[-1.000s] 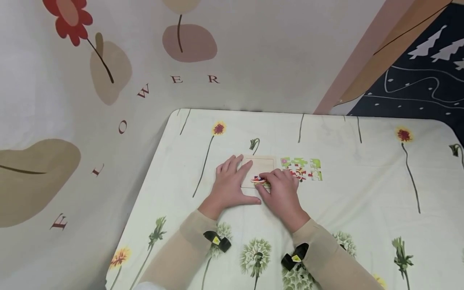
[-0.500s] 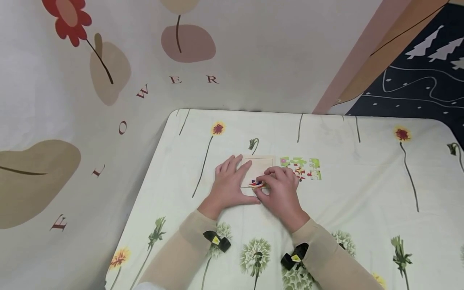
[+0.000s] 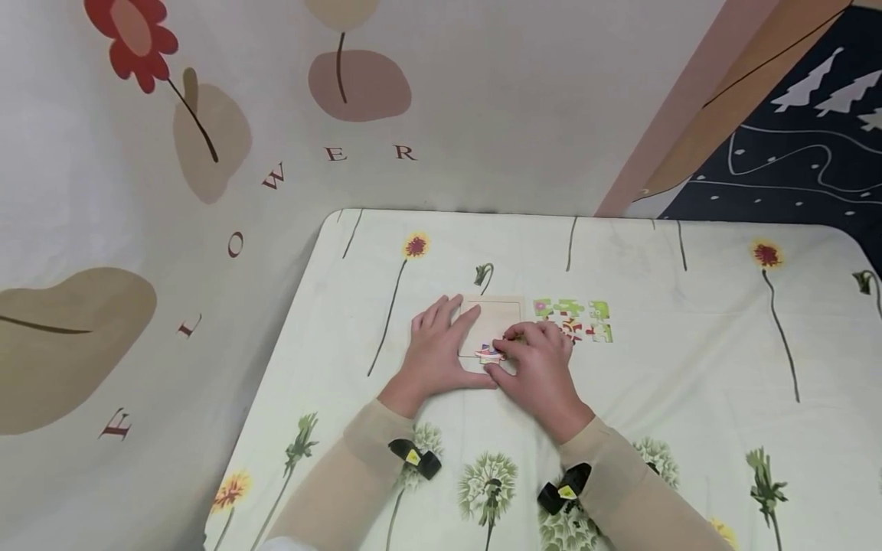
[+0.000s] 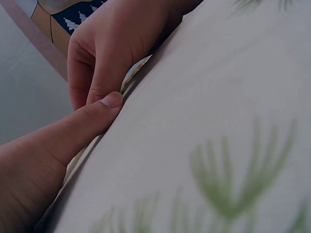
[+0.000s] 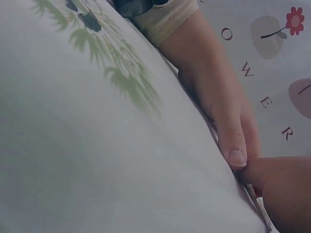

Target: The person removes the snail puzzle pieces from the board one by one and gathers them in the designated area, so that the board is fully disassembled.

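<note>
A small jigsaw piece (image 3: 488,353) with a red, white and blue print lies over the lower edge of a pale wooden puzzle tray (image 3: 501,312). My right hand (image 3: 540,366) pinches it between index finger and thumb. My left hand (image 3: 436,350) rests along the tray's left side, fingers spread and fairly straight, its thumb stretched below the tray. Both thumbs nearly meet in the left wrist view, where the right hand (image 4: 121,39) hides the piece. Past the right thumb in the right wrist view, only a sliver of red shows.
Several loose jigsaw pieces (image 3: 598,321) in green, red and white lie right of the tray, partly behind my right hand. The table (image 3: 689,329) has a white flower-print cloth. A printed fabric wall (image 3: 482,138) rises behind its far edge.
The jigsaw piece has shifted slightly down and left, now overlapping the tray's lower edge, its face catching more light. My right fingers moved with it; my left hand stayed put.
</note>
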{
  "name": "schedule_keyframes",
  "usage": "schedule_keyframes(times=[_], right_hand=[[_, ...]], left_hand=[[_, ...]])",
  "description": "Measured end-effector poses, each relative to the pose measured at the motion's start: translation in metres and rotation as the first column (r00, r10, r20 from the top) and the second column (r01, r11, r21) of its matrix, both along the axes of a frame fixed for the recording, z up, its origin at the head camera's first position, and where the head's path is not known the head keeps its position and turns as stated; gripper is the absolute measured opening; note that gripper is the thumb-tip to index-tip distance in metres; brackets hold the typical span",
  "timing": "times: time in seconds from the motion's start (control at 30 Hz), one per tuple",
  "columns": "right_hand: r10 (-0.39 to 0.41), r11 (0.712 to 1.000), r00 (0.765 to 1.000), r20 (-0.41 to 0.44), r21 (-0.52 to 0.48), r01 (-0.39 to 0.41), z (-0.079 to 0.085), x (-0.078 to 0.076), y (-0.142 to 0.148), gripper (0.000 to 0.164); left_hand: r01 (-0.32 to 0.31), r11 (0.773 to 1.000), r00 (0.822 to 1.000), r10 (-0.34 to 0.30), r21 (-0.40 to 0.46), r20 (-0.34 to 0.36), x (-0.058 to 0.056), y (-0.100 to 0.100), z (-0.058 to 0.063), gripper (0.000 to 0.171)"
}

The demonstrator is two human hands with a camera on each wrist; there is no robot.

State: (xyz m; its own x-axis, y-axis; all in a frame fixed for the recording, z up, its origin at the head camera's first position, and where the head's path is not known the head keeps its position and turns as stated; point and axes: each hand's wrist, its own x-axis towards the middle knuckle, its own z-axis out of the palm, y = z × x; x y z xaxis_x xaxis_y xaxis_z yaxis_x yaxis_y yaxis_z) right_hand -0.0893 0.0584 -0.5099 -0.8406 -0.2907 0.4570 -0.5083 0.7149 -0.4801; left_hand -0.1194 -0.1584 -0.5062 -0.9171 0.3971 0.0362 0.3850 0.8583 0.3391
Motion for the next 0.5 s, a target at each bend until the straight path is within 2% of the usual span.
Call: schedule_keyframes(times=[0.23, 0.5], right_hand=[[0.038, 0.999, 0.998, -0.048, 0.023, -0.037, -0.001, 0.001, 0.003, 0.029], [0.036, 0.999, 0.996, -0.079, -0.031, -0.039, -0.003, 0.003, 0.024, 0.037]], left_hand=[[-0.013, 1.0, 1.0, 0.013, 0.008, 0.022, 0.001, 0.0, 0.002, 0.127], [-0.018, 1.0, 0.999, 0.018, 0.012, 0.044, 0.001, 0.001, 0.004, 0.126]])
